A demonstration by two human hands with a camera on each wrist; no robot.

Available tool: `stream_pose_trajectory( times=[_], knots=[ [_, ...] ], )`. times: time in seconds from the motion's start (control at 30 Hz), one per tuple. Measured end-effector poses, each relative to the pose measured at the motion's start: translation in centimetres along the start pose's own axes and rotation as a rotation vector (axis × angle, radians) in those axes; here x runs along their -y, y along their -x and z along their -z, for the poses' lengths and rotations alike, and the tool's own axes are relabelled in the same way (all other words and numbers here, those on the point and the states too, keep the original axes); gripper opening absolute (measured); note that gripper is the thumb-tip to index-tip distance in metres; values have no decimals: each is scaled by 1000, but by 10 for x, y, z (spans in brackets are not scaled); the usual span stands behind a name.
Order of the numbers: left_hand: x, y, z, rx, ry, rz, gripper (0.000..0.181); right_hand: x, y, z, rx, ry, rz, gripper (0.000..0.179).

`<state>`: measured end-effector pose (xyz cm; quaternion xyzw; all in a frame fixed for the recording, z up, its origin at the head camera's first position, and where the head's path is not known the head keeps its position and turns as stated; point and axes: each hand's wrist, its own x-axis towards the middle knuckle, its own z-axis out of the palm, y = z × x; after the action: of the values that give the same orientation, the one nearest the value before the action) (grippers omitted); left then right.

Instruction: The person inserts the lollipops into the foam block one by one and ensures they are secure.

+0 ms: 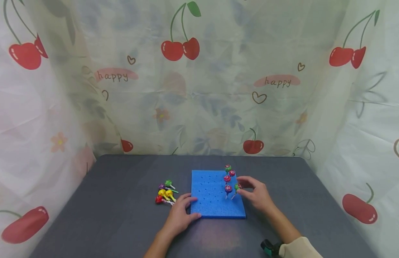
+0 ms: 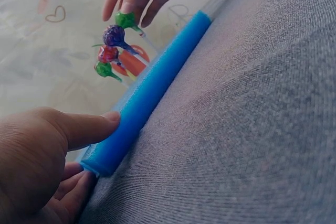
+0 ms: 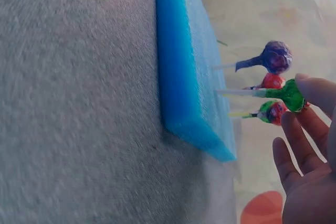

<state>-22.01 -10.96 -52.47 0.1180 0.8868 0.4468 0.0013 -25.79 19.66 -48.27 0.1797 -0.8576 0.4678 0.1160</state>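
Observation:
A blue foam board (image 1: 215, 211) with rows of small holes lies on the table. My left hand (image 1: 181, 214) grips its near left corner, the thumb (image 2: 100, 128) along the front edge and the other fingers at the left side. At the board's right side my right hand (image 1: 258, 195) pinches the wrapped head of a green lollipop (image 3: 292, 96) between thumb and fingers. The stick of this lollipop points down to the board. Beside it a purple lollipop (image 3: 276, 57) stands upright in the board. Several red and green lollipops (image 1: 227, 178) stand behind these.
Left of the board lies a loose pile of lollipops, with yellow ones (image 1: 162, 193), a red one (image 1: 159, 199), a green one (image 1: 168, 183) and a purple one. A dark strap-like object (image 1: 269, 247) is by the right sleeve. A printed curtain (image 1: 212, 107) surrounds the grey table (image 1: 128, 222).

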Motion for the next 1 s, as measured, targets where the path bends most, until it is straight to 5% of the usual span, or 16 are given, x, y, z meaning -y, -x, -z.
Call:
stream_pose_trajectory(
  times=[1.0],
  knots=[
    [-2, 1, 1, 5, 11, -1, 48, -8, 3, -12, 17, -51, 112, 46]
  ],
)
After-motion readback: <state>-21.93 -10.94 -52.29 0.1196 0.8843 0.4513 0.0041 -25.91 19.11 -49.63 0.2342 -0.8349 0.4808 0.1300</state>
